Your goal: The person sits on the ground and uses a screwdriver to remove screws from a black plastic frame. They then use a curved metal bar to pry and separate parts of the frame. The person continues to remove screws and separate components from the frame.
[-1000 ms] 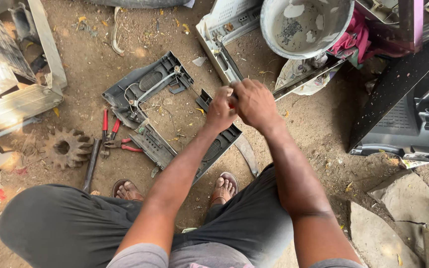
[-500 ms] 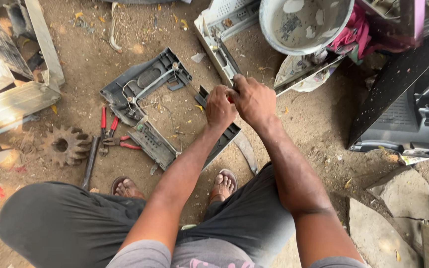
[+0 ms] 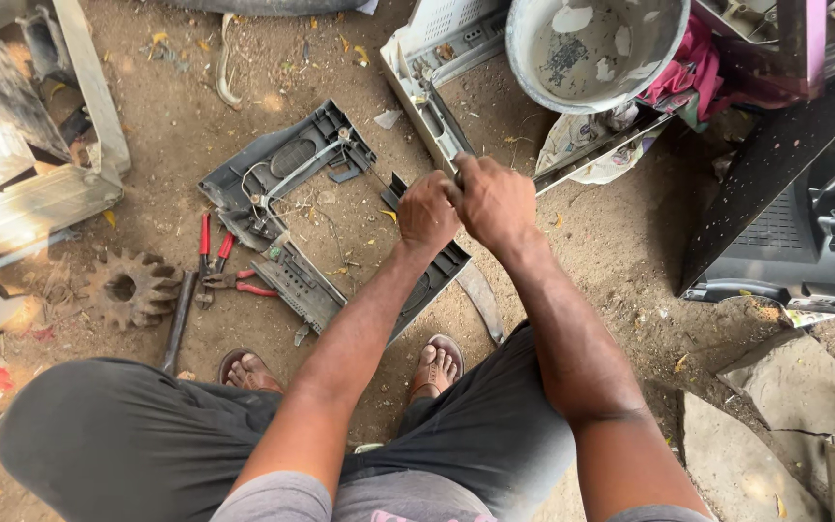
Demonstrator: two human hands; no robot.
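Observation:
My left hand (image 3: 427, 208) and my right hand (image 3: 495, 198) are both clenched, knuckle to knuckle, over the near right edge of a dark grey plastic frame (image 3: 282, 164) lying on the dirt. They grip the frame's raised edge. What lies between the fists is hidden. Thin wires and a metal strip run across the frame. Below my arms my feet in sandals (image 3: 437, 365) rest on the ground, and my knees are bent in dark trousers.
Two red-handled pliers (image 3: 222, 263), a metal rod (image 3: 178, 319) and a rusty gear (image 3: 130, 287) lie to the left. A curved blade (image 3: 482, 302) lies by the frame. A beige casing (image 3: 427, 68), a white basin (image 3: 591, 48) and a black casing (image 3: 804, 213) stand around.
Both fists stay pressed together at the same edge of the frame, turning only slightly. The frame and tools have not moved.

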